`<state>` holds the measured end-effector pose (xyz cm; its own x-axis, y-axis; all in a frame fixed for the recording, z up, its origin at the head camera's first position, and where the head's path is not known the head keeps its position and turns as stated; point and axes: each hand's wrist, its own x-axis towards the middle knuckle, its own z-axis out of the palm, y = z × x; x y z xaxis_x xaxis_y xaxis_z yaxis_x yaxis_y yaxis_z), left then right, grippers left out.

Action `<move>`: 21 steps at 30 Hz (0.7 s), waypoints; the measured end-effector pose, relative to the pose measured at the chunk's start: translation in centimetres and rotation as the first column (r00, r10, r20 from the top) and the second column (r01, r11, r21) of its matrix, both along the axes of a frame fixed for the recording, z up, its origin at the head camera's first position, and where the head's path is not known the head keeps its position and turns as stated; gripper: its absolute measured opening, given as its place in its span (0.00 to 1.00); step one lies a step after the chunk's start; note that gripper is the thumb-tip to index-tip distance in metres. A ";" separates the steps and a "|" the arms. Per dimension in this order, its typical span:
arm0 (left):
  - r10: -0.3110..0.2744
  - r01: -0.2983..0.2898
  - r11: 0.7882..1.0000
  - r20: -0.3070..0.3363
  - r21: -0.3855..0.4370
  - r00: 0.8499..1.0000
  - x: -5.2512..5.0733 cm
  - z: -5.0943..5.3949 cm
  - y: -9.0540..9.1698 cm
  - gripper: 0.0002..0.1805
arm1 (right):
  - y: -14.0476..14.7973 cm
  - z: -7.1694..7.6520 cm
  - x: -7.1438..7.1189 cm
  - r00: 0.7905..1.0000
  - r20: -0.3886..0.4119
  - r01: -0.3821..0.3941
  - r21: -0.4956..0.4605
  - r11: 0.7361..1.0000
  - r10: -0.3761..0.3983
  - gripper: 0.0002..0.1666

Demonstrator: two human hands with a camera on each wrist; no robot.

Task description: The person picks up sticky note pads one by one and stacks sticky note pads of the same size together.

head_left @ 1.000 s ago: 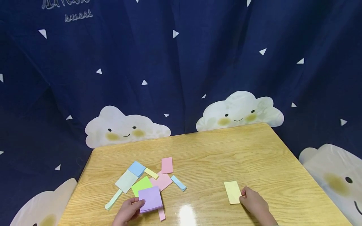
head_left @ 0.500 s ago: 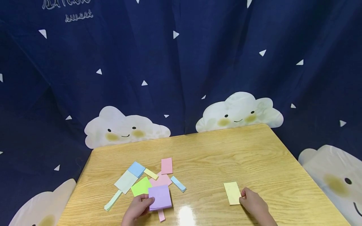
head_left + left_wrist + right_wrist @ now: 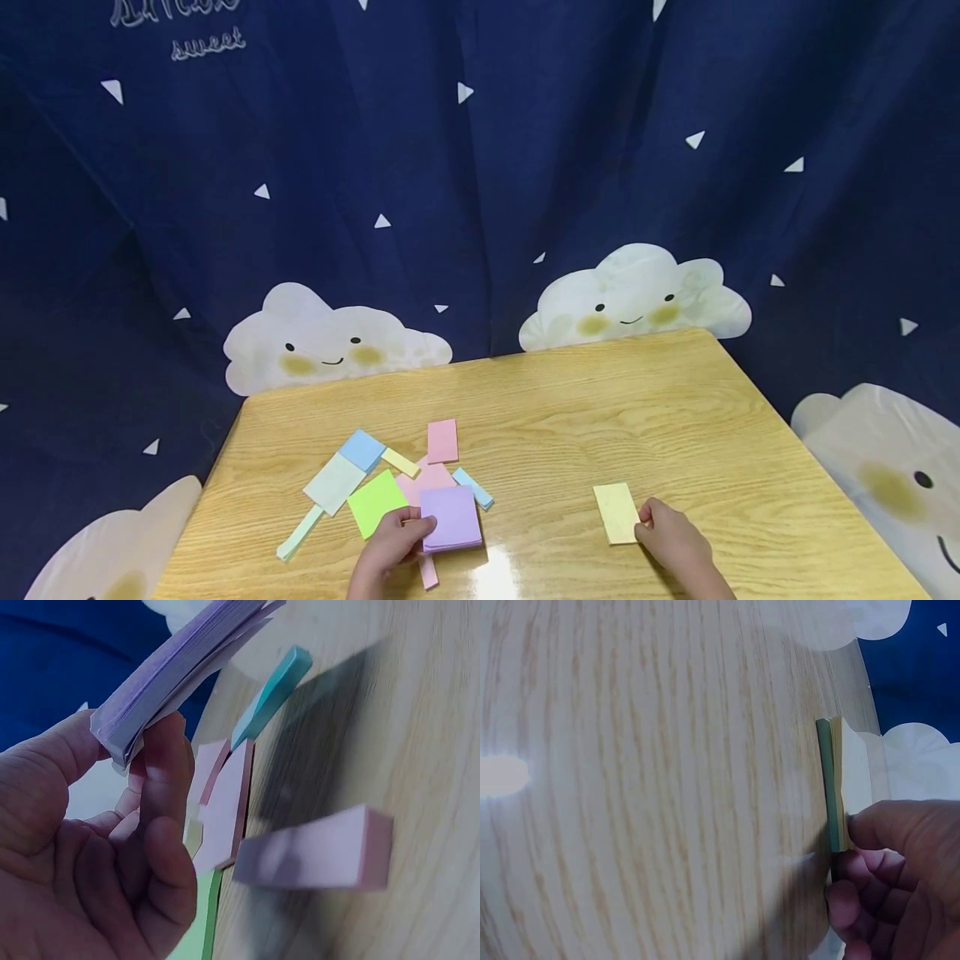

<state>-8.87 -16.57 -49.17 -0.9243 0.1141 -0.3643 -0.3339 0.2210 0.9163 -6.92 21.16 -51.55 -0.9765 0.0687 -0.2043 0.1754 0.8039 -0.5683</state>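
Note:
My left hand (image 3: 393, 540) pinches a square purple sticky note pad (image 3: 451, 517) by its left edge. In the left wrist view the purple pad (image 3: 180, 671) is held above the table between thumb and fingers, its lower sheets fanning apart. Over to the right, my right hand (image 3: 672, 533) pinches the lower right edge of a pale yellow sticky note pad (image 3: 617, 512). Seen from the right wrist, a green layer (image 3: 828, 784) lies against the yellow pad (image 3: 855, 765), with the thumb on the pale face.
Around my left hand lie a lime green pad (image 3: 375, 502), pink pads (image 3: 442, 441), a blue strip pad (image 3: 474, 490), a narrow pink strip (image 3: 428, 572), a blue pad (image 3: 362, 450), a pale green pad (image 3: 334, 483) and a yellow strip (image 3: 401, 462). A curtain (image 3: 480, 167) hangs behind the wooden table (image 3: 570, 400).
My left hand has carried the purple pad to the right, uncovering more of the lime green pad and now covering part of the pink one. The right hand stays in place on the yellow pad.

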 end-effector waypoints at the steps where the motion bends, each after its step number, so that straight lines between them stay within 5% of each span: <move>1: -0.005 0.005 1.000 0.001 -0.005 1.000 0.0 0.0 0.2 0.13 | 0.0 0.0 0.0 1.000 0.000 -0.001 -0.001 1.000 0.001 0.06; 21: -0.015 0.016 0.997 -0.012 0.081 1.000 -0.6 -0.2 3.5 0.08 | 0.0 0.1 -0.1 1.000 -0.004 -0.005 0.012 1.000 0.005 0.06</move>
